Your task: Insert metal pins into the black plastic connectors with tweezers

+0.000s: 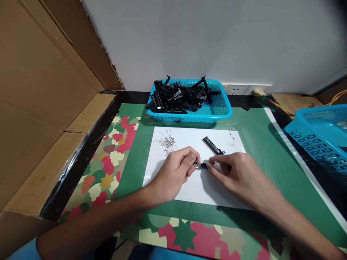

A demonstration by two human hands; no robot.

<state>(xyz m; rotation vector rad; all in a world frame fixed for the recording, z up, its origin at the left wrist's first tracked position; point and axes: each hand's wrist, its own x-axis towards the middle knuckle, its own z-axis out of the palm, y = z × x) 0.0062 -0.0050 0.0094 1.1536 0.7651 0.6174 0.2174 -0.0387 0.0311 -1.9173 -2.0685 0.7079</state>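
Observation:
My left hand (176, 171) is closed around a small black plastic part (202, 165), which pokes out to the right between its fingertips. At the other end of that part, my right hand (235, 171) has thumb and forefinger pinched together; a thin pale sliver shows between its fingers, too small to name. Both hands are just above a white sheet (189, 189). Behind them a longer black plastic piece (213, 145) lies slanted on the sheet. Small bent metal wire pieces (167, 142) are heaped at the sheet's back left.
A blue basket (189, 118) full of black plastic parts (179, 95) stands behind the sheet by the wall. Another blue basket (320, 139) is at the right edge. Cardboard (40, 90) walls the left side. A tiny black bit (218, 208) lies near the front.

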